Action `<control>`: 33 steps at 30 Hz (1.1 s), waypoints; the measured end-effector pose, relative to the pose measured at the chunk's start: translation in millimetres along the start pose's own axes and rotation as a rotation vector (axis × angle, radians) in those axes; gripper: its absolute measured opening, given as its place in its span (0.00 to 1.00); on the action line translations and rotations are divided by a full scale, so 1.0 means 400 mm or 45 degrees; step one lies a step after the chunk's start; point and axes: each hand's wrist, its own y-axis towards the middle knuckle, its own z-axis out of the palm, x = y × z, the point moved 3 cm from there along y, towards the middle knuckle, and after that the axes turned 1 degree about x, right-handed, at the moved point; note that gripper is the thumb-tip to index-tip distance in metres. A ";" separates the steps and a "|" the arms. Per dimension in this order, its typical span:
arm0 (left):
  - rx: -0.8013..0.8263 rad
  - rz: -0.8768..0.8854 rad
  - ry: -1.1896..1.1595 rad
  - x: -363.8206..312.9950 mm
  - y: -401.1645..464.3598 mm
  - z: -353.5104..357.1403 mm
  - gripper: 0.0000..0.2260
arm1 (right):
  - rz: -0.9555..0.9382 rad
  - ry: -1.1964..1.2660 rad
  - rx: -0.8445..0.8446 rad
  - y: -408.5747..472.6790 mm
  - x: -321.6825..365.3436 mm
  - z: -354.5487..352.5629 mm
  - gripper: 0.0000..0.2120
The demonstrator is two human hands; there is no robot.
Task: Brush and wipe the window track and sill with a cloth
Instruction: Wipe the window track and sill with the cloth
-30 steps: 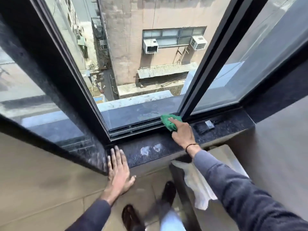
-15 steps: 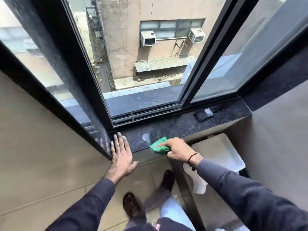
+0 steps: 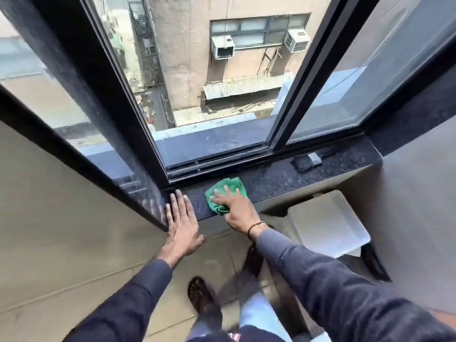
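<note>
A crumpled green cloth (image 3: 228, 189) lies on the dark speckled granite sill (image 3: 278, 177), near its left end. My right hand (image 3: 235, 208) presses flat on the cloth, fingers spread over it. My left hand (image 3: 181, 218) rests open and flat on the sill's left corner, beside the wall. Behind the sill runs the black window track (image 3: 217, 164), with the left sash slid open. A black paint brush (image 3: 307, 161) lies on the sill at the right, apart from both hands.
A white plastic-lined bin (image 3: 325, 223) stands below the sill at the right. The black window frame post (image 3: 296, 90) rises from the track's middle. Beige walls close both sides. My shoes (image 3: 199, 294) stand on the tiled floor below. Outside is a steep drop.
My right hand carried the cloth from the track by the middle post down and left onto the sill, then spread flat on it. My left hand stayed on the sill corner.
</note>
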 end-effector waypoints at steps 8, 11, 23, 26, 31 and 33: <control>0.045 0.004 -0.030 -0.003 -0.006 -0.009 0.59 | 0.171 0.303 -0.224 -0.108 -0.097 -0.076 0.34; 0.044 -0.006 -0.017 -0.003 -0.007 -0.008 0.58 | 0.242 0.300 -0.320 -0.026 -0.046 -0.070 0.36; -0.036 0.023 -0.037 0.000 0.002 0.000 0.59 | -0.312 -0.038 -0.019 -0.081 -0.010 0.074 0.38; -0.020 0.027 0.003 0.001 -0.001 0.005 0.60 | -0.019 0.152 -0.189 -0.097 -0.140 -0.015 0.39; -0.006 0.014 -0.044 -0.002 -0.001 0.002 0.61 | 0.429 0.278 -0.478 -0.081 -0.240 -0.101 0.37; -0.018 -0.010 -0.038 -0.002 -0.002 0.008 0.61 | 0.512 0.316 -0.496 -0.070 -0.190 -0.088 0.35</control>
